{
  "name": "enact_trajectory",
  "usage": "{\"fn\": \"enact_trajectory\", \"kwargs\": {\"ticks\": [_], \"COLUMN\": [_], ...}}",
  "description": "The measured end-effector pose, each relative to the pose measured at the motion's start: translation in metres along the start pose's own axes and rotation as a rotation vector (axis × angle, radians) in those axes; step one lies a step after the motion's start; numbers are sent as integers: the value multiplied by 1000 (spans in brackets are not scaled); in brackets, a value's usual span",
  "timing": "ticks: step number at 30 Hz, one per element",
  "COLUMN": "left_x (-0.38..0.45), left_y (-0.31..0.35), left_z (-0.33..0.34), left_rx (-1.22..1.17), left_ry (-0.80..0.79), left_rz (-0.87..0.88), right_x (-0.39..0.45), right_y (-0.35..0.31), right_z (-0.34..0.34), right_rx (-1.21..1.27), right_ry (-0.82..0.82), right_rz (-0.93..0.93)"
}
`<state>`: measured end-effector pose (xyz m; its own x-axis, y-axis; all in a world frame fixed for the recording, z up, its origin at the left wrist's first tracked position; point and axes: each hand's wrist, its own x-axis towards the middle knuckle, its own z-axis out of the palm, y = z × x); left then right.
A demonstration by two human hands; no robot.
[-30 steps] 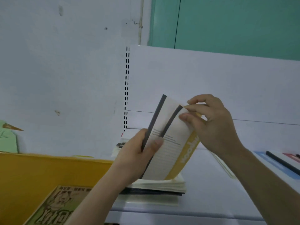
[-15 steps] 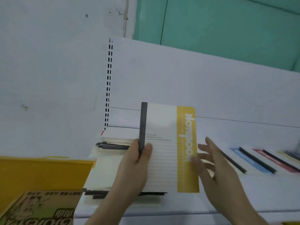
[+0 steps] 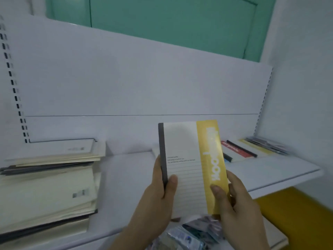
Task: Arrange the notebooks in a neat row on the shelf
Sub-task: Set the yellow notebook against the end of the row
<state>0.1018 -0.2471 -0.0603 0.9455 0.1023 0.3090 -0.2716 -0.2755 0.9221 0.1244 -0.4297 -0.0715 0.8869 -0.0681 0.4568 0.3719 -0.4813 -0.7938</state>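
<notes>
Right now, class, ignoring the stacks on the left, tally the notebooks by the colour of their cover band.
Yellow band: 2, the held notebook and the yellow row notebook
Red band: 1, the red row notebook
Blue band: 1, the blue row notebook, mostly hidden
Too blurred to tell: 1, the far-right notebook
Total: 5

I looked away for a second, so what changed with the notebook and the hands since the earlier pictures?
The right hand, which pinched the top corner and then let go, now grips the notebook at its yellow edge. The notebook turned cover-forward and was carried right, away from the stacks. The left hand still holds its dark spine.
</notes>
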Motion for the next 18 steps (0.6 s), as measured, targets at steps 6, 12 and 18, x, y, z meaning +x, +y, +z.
{"fn": "enact_trajectory", "kwargs": {"ticks": [6,12,18], "left_x": [31,76,125], "left_y": [10,26,23], "left_z": [126,228,313], "left_rx": [48,-12,-32], "left_ry": [-22,5,-8], "left_rz": [12,30,37], "right_x": [46,98,140], "right_y": [75,136,198], "right_z": [-92,-177,-225], "right_rx": [-123,-324,-530], "right_ry": [-7,-48,-146], "right_rz": [-36,-90,-167]}}
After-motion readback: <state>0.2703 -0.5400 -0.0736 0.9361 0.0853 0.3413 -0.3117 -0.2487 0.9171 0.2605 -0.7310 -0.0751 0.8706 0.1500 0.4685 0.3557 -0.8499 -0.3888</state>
